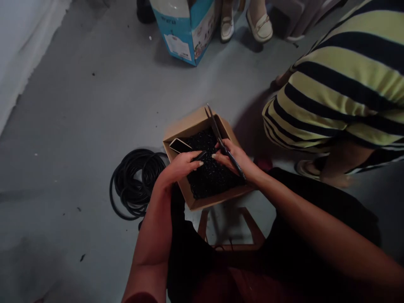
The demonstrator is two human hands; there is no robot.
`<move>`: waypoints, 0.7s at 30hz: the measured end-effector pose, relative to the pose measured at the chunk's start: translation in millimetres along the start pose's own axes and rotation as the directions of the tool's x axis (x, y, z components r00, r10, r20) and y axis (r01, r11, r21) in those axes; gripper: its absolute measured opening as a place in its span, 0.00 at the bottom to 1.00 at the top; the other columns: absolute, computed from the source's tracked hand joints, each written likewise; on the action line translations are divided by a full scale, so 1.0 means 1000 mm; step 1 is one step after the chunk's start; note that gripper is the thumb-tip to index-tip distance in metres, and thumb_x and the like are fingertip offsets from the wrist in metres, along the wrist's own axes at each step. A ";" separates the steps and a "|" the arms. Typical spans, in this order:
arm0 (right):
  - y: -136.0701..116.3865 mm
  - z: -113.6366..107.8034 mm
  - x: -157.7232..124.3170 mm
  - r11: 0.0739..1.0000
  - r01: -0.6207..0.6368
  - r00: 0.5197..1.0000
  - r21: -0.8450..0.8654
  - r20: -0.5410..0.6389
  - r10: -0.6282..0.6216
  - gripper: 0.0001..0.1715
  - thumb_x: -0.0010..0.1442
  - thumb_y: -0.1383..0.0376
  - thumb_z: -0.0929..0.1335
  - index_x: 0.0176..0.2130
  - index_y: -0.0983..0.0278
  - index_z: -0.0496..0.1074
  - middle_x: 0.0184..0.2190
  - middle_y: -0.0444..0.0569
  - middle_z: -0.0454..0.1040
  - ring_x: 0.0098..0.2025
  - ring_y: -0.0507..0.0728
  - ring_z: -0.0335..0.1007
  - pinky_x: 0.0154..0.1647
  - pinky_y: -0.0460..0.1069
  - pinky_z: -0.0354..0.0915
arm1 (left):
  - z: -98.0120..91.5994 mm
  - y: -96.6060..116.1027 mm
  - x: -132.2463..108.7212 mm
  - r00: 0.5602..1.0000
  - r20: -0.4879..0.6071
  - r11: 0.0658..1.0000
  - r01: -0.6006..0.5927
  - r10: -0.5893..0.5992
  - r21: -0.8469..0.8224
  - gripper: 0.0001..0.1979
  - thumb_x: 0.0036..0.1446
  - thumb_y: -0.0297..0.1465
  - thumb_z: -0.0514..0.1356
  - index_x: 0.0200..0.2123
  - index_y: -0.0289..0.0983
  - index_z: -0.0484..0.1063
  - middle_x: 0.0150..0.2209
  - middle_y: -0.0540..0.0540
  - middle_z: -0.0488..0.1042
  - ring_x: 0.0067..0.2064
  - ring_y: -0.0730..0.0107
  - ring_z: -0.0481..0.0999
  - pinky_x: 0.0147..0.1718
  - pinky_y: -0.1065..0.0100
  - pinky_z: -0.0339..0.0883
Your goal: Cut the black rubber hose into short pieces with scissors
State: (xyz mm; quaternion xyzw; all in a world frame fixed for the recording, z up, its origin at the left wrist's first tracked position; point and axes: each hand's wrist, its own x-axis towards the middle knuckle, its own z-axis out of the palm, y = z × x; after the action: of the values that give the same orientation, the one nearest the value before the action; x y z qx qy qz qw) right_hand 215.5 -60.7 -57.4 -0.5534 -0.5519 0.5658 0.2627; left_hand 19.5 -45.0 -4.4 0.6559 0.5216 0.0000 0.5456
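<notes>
My left hand (pixel 182 165) pinches a small black ribbed piece (pixel 200 156) between thumb and fingers, over an open cardboard box (pixel 202 206). My right hand (pixel 235 158) is closed on a pair of scissors (pixel 215 126); the blades point away from me, past the box's far rim, and look slightly apart. Its thumb and fingertip come close to the black piece; whether they touch it I cannot tell. Many small, shiny black pieces (pixel 214 179) fill the box. A flat dark piece with a pale edge (pixel 180 146) leans inside the left rim.
Coiled black tubing (pixel 129 185) lies on the grey floor, left of the box. Ahead stands a blue and white carton (pixel 178 38) beside a person's white shoes (pixel 260 29). Close on my right crouches a person in a striped top (pixel 334 92). Wooden stool legs (pixel 252 227) show below the box.
</notes>
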 end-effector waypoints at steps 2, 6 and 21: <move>-0.005 0.001 0.000 0.999 0.010 1.000 0.042 -0.008 -0.010 0.19 0.51 0.57 0.67 0.41 0.61 0.61 0.28 0.42 0.68 0.27 0.52 0.64 0.29 0.48 0.59 | 0.002 0.001 0.001 0.999 0.025 1.000 -0.020 0.020 -0.009 0.19 0.55 0.32 0.53 0.48 0.33 0.71 0.38 0.47 0.74 0.34 0.72 0.70 0.36 0.69 0.66; -0.012 0.002 -0.001 0.999 0.041 0.999 0.002 -0.005 -0.041 0.18 0.50 0.60 0.66 0.41 0.61 0.62 0.29 0.43 0.69 0.28 0.52 0.64 0.32 0.49 0.59 | 0.008 0.002 0.005 0.997 0.064 0.999 -0.041 0.042 -0.018 0.21 0.55 0.32 0.53 0.52 0.34 0.69 0.40 0.47 0.74 0.32 0.74 0.69 0.36 0.69 0.66; -0.005 -0.004 0.007 0.965 -0.060 0.989 0.257 -0.116 0.092 0.21 0.49 0.61 0.70 0.42 0.59 0.61 0.27 0.41 0.67 0.26 0.52 0.64 0.29 0.50 0.62 | 0.023 -0.003 0.012 0.983 -0.162 0.994 -0.072 0.085 0.085 0.19 0.55 0.31 0.57 0.50 0.32 0.67 0.46 0.42 0.74 0.45 0.64 0.73 0.46 0.63 0.65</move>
State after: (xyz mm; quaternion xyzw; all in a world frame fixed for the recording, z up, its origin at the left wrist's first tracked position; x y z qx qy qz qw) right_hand 216.1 -51.3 -53.9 -0.5710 -0.4358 0.6049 0.3436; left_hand 35.6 -53.7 -22.8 0.6948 0.5383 0.0553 0.4737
